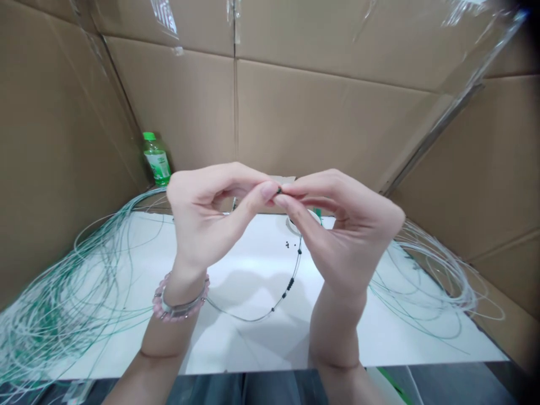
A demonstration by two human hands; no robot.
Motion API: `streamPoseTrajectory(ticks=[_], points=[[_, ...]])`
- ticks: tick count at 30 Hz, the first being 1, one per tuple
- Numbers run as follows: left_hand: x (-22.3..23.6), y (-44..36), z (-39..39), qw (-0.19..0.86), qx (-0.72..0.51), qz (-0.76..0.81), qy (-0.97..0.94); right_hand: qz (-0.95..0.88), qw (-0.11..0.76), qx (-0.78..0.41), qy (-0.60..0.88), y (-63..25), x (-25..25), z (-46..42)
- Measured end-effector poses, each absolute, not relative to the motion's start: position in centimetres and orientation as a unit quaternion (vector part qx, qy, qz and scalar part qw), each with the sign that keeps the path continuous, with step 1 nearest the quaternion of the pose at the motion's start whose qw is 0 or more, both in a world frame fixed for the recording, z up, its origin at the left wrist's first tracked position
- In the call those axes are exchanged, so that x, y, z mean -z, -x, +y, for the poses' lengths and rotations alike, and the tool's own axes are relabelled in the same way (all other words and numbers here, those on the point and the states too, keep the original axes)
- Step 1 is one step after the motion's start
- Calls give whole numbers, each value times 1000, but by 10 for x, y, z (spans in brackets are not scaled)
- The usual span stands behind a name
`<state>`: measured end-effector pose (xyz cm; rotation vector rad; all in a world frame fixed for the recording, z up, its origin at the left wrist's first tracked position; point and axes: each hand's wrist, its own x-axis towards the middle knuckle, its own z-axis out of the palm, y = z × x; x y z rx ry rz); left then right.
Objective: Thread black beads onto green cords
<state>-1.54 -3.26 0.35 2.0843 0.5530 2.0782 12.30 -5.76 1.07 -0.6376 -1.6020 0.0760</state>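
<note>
My left hand [206,219] and my right hand [341,225] are raised and meet at the fingertips, pinching a small black bead [279,190] between them. A thin beaded cord [274,306] drops from that pinch and loops across the white table [253,343], carrying several black beads [289,287]. Where the cord enters the bead is hidden by my fingers. A few loose black beads [287,244] lie on the table beneath my right hand. A pink beaded bracelet [181,298] and a metal bangle circle my left wrist.
Large coils of thin green and white cord [71,292] spread over the table's left side, with more [422,281] at the right. A white ring-shaped roll [295,224] sits behind my hands. A green-capped bottle [156,159] stands at the back left, against cardboard walls [337,129].
</note>
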Motion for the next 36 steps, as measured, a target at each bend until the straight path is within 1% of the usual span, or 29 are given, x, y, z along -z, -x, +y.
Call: streamPoseTrajectory(ticks=[2,6,8,14,19,26,32,36], points=[[-3,14,-30,49,-690,191,-696,-703,644,-34,299,-122,-11,-55],[-3,14,-25,-56,-652,220,-723,-701,634,-45,324,-122,-9,-49],[-4,15,-24,-84,-630,235,-736,-698,633,-57,328,-121,-8,-47],[-8,22,-24,-25,-572,238,-785,-708,610,-132,331,-125,-8,-44],[-9,24,-26,-62,-519,249,-815,-722,581,-202,316,-132,-9,-45],[-8,23,-20,-32,-544,225,-807,-745,530,-218,342,-143,-12,-46],[-5,24,-14,9,-573,224,-788,-729,548,-238,335,-143,-12,-44],[-6,22,-16,17,-574,216,-790,-718,560,-249,331,-143,-12,-43]])
